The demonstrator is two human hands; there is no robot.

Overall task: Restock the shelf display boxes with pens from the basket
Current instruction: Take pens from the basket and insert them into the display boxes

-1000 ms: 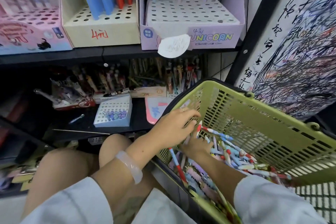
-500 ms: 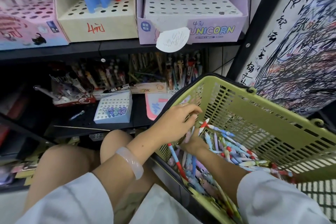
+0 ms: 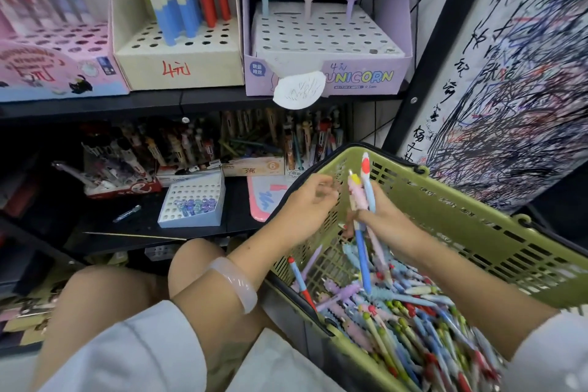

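Pens (image 3: 361,200) now stand clear of the basket (image 3: 461,216), pinched upright in our right hand (image 3: 386,219); a second ago both hands dug among them. Our left hand (image 3: 310,200) hovers alongside, fingers loosely curled, empty. Shelf boxes come next, we judge.

Black metal shelving (image 3: 197,102) stands beside a white panel (image 3: 525,79) densely covered in pen scribbles.

A white scribbled paper tag (image 3: 299,90) hangs below a tall scrawl-covered white test sheet (image 3: 515,79); translucent pale bangle (image 3: 237,283) lower left.
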